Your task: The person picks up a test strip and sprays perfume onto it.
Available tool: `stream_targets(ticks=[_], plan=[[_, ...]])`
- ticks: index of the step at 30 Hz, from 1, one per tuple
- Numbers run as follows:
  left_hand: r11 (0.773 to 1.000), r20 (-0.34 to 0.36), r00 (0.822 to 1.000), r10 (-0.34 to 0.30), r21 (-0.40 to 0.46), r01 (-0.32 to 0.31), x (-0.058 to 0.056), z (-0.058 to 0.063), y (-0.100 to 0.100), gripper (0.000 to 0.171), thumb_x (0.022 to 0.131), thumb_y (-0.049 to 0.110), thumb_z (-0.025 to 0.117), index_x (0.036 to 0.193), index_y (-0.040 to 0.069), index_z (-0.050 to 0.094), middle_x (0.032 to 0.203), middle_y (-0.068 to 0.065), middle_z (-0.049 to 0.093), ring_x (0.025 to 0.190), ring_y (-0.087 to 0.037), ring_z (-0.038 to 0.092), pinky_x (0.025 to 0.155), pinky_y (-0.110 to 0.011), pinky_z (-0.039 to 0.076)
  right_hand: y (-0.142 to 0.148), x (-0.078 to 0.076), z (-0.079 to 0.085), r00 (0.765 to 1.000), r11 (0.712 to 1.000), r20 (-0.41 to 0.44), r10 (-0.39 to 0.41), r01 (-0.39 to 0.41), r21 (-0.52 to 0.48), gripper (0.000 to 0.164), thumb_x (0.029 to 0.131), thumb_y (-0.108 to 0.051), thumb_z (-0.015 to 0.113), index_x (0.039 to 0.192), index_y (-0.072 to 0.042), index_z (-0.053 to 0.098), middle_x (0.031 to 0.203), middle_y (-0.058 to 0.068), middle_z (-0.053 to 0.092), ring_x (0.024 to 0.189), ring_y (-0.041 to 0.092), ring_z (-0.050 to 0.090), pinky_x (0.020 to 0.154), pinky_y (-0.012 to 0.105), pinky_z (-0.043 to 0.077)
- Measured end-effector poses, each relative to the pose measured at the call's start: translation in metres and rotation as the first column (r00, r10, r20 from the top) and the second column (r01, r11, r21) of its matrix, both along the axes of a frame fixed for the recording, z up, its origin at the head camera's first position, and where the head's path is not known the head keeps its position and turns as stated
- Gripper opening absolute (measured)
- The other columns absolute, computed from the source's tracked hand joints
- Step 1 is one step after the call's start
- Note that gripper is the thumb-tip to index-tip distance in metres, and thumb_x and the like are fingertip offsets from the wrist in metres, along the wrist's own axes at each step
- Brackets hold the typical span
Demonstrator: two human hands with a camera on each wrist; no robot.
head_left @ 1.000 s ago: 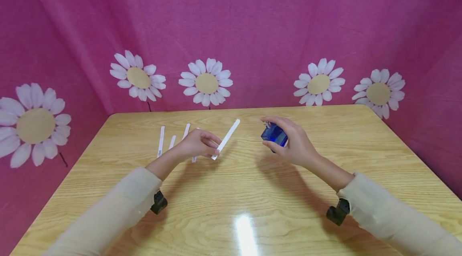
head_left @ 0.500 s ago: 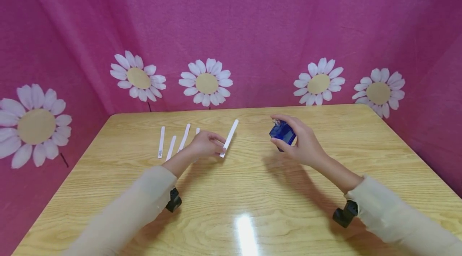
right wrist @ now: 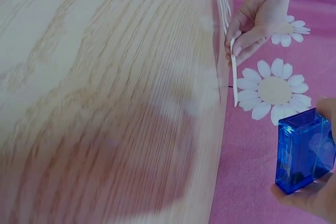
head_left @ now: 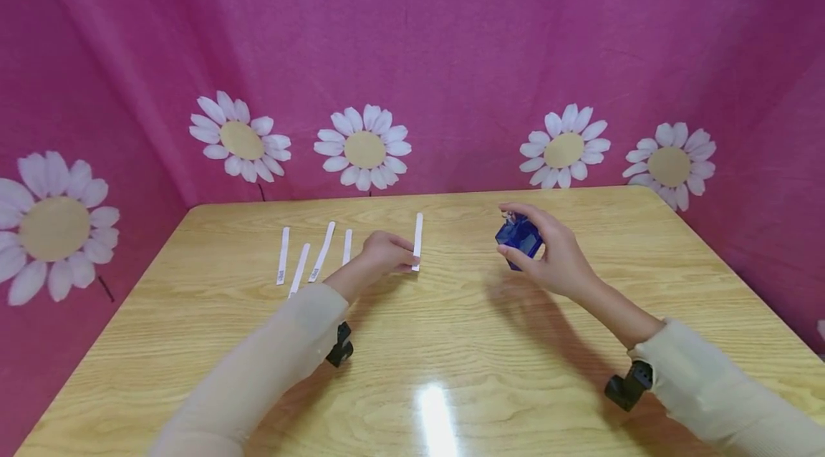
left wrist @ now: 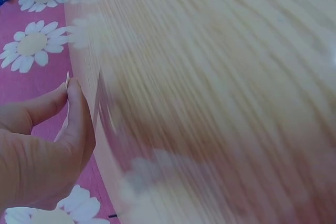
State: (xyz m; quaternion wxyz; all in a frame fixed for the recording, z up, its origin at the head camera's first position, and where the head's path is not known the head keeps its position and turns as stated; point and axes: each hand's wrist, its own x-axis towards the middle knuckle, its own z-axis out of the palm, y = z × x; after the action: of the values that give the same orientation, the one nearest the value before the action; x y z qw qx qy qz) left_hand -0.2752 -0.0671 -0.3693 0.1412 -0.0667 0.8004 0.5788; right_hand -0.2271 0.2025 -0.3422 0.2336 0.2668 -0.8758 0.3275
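Observation:
My left hand (head_left: 385, 253) pinches the lower end of a white paper test strip (head_left: 417, 236), held just above the table with its free end pointing away. In the left wrist view the strip (left wrist: 67, 79) shows nearly edge-on between thumb and fingertip. To its right, my right hand (head_left: 559, 256) grips a blue glass perfume bottle (head_left: 520, 236), tilted and raised off the wood. One finger reaches over the bottle's silvery spray top, while the thumb supports it lower down. The bottle (right wrist: 303, 153) and strip are apart.
Several more white strips (head_left: 283, 255) lie spread on the wooden table (head_left: 490, 378) left of the left hand, some with small printing at the near end. My left forearm partly covers them. Behind the table's far edge hangs a pink curtain (head_left: 451, 70) with daisies.
My left hand has moved right with the strip, which has swung from slanting to nearly straight away from me. The right hand and perfume bottle have shifted a little to the right.

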Motion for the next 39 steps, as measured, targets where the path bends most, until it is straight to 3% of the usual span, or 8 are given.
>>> stream_targets(ticks=[5,12,18,22,26,33,39], plan=[[1.0,0.018,1.0,0.002,0.013,-0.003,-0.001,0.001,0.011,0.026,0.079,-0.005,0.072,0.104,-0.009,0.066,0.085,-0.012,0.067,0.062,-0.01,0.063,0.073,-0.026,0.06,0.002,0.0,0.0,1.0,1.0,-0.003,0.0,0.0,-0.003,0.06,0.078,-0.011,0.078,0.133,-0.014,0.053,0.125,0.011,0.063,0.1,0.02,0.063,0.074,0.031,0.056],[1.0,0.046,0.999,0.011,0.016,-0.011,0.002,0.001,0.014,0.025,0.08,-0.006,0.071,0.104,-0.011,0.065,0.094,-0.019,0.069,0.084,-0.026,0.073,0.078,-0.029,0.06,0.002,0.001,0.0,1.0,1.0,0.002,-0.003,0.003,-0.007,0.061,0.078,-0.011,0.078,0.133,-0.014,0.053,0.125,0.011,0.063,0.096,0.019,0.063,0.072,0.028,0.056],[0.998,0.033,0.999,-0.021,-0.052,0.023,0.006,0.004,0.005,0.027,0.08,-0.001,0.072,0.106,-0.008,0.066,0.103,-0.02,0.07,0.082,-0.022,0.073,0.077,-0.028,0.06,0.003,0.001,-0.001,1.0,1.0,0.008,-0.003,0.003,-0.01,0.061,0.078,-0.01,0.078,0.133,-0.014,0.053,0.126,0.011,0.063,0.096,0.018,0.063,0.072,0.026,0.056],[0.992,0.016,0.997,-0.074,-0.098,0.076,0.008,0.004,-0.006,0.029,0.083,0.004,0.072,0.11,-0.004,0.066,0.106,-0.018,0.07,0.086,-0.021,0.073,0.078,-0.027,0.059,0.005,0.001,-0.003,1.0,1.0,-0.004,-0.002,0.002,-0.013,0.062,0.077,-0.009,0.079,0.133,-0.013,0.053,0.126,0.011,0.063,0.099,0.017,0.062,0.074,0.022,0.055],[0.988,-0.035,0.99,-0.135,-0.079,0.132,0.012,0.002,-0.022,0.032,0.085,0.005,0.069,0.115,-0.005,0.064,0.11,-0.021,0.068,0.095,-0.026,0.071,0.083,-0.03,0.059,0.007,0.002,-0.007,1.0,1.0,-0.014,-0.006,0.006,-0.011,0.062,0.076,-0.008,0.079,0.133,-0.014,0.054,0.127,0.01,0.063,0.105,0.017,0.06,0.077,0.018,0.053],[0.983,-0.071,0.981,-0.178,-0.062,0.174,0.018,0.005,-0.055,0.034,0.088,0.006,0.066,0.119,-0.006,0.061,0.112,-0.022,0.068,0.1,-0.028,0.07,0.09,-0.034,0.057,0.007,0.001,-0.011,1.0,1.0,-0.006,-0.004,0.004,-0.014,0.062,0.077,-0.009,0.079,0.134,-0.015,0.053,0.127,0.01,0.063,0.104,0.017,0.06,0.073,0.026,0.056],[0.969,-0.077,0.973,-0.217,-0.135,0.206,0.026,0.012,-0.083,0.034,0.089,0.011,0.064,0.118,-0.006,0.062,0.11,-0.02,0.069,0.094,-0.021,0.071,0.091,-0.036,0.056,0.007,0.001,-0.013,1.0,1.0,-0.001,-0.002,0.002,-0.017,0.062,0.077,-0.008,0.078,0.134,-0.014,0.053,0.127,0.011,0.063,0.1,0.016,0.06,0.07,0.027,0.056]])
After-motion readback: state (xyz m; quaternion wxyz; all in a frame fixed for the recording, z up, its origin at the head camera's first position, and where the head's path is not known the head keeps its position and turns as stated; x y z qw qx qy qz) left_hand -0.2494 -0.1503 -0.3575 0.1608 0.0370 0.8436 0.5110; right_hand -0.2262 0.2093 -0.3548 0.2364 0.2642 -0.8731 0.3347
